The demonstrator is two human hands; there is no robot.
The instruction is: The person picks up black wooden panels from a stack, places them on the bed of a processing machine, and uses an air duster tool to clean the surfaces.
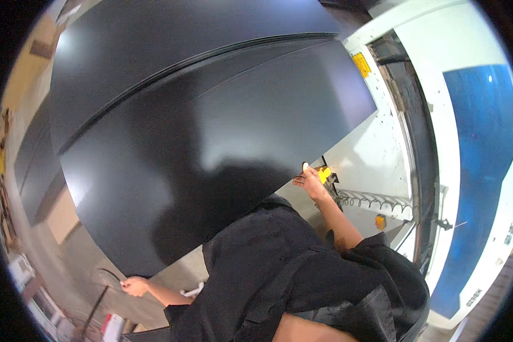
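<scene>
A large, flat, dark grey panel (256, 125) with a smooth, shiny face fills the middle of the view, its near edge against my black clothing. At that near edge, right of the middle, my right hand (310, 183) grips the panel with the thumb on top and fingers curled at the rim. Down at its near left corner, my left hand (135, 286) is closed on the border, its fingertips partly hidden. A second dark panel (114, 40) lies beyond, parted from the first by a dark raised edge.
To the right stands a white machine (376, 165) with a blue panel (479, 171) and a dark rail. A yellow fitting (325, 174), a coiled hose (370, 200) and a small orange box (380, 222) sit near my right arm. At left, a dark sheet (37, 165) leans over the floor.
</scene>
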